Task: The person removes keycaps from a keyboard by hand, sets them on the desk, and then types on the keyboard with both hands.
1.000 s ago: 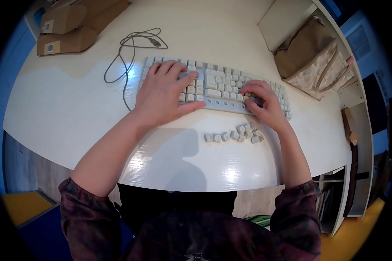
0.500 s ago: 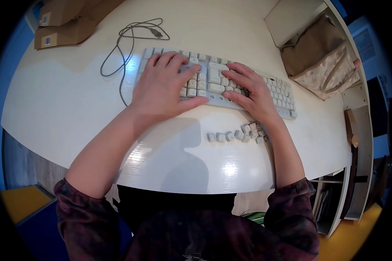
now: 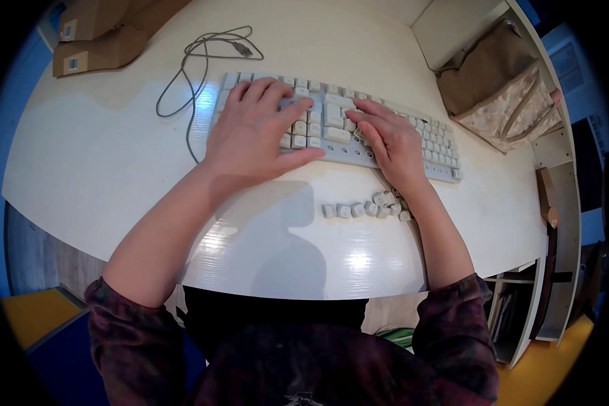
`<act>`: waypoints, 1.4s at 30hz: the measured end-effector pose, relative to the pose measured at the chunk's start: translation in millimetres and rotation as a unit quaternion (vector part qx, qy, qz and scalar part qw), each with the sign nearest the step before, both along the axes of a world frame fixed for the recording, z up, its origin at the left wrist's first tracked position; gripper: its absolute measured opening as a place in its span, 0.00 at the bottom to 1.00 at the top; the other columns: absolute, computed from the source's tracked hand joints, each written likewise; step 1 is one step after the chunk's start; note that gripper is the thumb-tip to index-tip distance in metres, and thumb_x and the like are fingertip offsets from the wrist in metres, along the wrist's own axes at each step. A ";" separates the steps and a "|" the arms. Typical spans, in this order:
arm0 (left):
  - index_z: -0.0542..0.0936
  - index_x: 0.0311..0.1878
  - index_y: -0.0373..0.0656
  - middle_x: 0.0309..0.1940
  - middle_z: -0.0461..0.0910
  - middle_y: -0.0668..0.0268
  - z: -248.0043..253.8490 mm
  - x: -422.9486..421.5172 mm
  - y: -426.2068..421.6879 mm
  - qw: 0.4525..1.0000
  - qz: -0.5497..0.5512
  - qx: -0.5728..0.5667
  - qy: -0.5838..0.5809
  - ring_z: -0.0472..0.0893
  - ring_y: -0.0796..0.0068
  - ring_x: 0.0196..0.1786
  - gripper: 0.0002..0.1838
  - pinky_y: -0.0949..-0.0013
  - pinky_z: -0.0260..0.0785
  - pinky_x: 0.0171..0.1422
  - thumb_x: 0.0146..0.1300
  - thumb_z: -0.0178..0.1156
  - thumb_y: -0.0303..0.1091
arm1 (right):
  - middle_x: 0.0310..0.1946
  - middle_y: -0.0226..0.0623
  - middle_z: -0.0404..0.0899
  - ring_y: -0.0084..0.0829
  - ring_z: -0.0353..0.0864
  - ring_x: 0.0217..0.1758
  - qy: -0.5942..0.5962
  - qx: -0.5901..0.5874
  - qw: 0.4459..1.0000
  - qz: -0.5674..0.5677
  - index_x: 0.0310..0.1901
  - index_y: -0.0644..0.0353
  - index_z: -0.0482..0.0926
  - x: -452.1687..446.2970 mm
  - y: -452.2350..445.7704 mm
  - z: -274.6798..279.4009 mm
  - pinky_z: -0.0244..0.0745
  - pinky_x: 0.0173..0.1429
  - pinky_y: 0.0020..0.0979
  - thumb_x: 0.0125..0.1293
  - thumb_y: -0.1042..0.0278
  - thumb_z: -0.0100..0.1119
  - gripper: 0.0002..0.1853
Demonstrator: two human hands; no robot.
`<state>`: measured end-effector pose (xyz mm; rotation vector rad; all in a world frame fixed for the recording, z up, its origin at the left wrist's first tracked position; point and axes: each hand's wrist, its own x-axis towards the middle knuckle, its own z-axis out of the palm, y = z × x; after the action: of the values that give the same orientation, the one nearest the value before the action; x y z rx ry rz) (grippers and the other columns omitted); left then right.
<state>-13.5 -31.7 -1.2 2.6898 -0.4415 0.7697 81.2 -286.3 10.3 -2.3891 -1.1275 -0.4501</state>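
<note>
A pale grey keyboard [image 3: 348,158] lies across the white desk, with bare key sockets showing along its near edge. My left hand [image 3: 250,128] rests on its left part, fingers spread and thumb along the near edge, holding the board. Over the middle, my right hand [image 3: 394,143] has its thumb and fingers drawn together around a small keycap [image 3: 360,135], which looks tilted; the fingers partly hide it. Nearer to me, several loose keycaps [image 3: 357,210] form a rough row, some of them close to my right forearm.
A grey USB cable [image 3: 203,51] loops on the desk behind the keyboard's left end. Brown cardboard [image 3: 101,51] stands at the far left. To the right, a brown fabric bag [image 3: 487,81] sits in the shelf unit [image 3: 555,152].
My right thumb has moved up toward the fingers, closing on a keycap and uncovering more bare sockets. My left hand has stayed in place on the keyboard.
</note>
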 end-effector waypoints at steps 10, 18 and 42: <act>0.83 0.65 0.46 0.61 0.76 0.59 -3.0 1.4 1.4 1.000 -0.006 -0.002 -0.001 0.70 0.54 0.70 0.35 0.50 0.57 0.79 0.60 0.72 0.59 | 0.51 0.35 0.89 0.43 0.83 0.60 -0.047 0.058 0.993 0.095 0.45 0.57 0.91 -4.9 -6.9 3.5 0.80 0.61 0.40 0.61 0.67 0.75 0.11; 0.83 0.65 0.46 0.61 0.76 0.58 -2.0 0.7 2.3 1.000 -0.007 0.003 0.000 0.70 0.53 0.70 0.36 0.51 0.57 0.79 0.60 0.71 0.59 | 0.43 0.35 0.89 0.39 0.83 0.48 0.033 0.077 0.992 0.095 0.41 0.57 0.90 -13.6 -15.9 16.2 0.80 0.54 0.37 0.52 0.70 0.81 0.14; 0.83 0.65 0.45 0.62 0.76 0.58 -1.9 -0.2 1.9 1.000 -0.003 -0.001 0.006 0.70 0.53 0.71 0.35 0.51 0.56 0.79 0.60 0.71 0.58 | 0.64 0.37 0.82 0.44 0.76 0.66 0.020 0.002 1.000 -0.005 0.60 0.56 0.87 -2.4 -21.1 7.4 0.71 0.72 0.42 0.60 0.54 0.77 0.27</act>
<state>-13.6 -29.8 -3.1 2.6878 -0.4454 0.7501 78.8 -307.5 17.8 -2.3900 -1.0957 -0.4060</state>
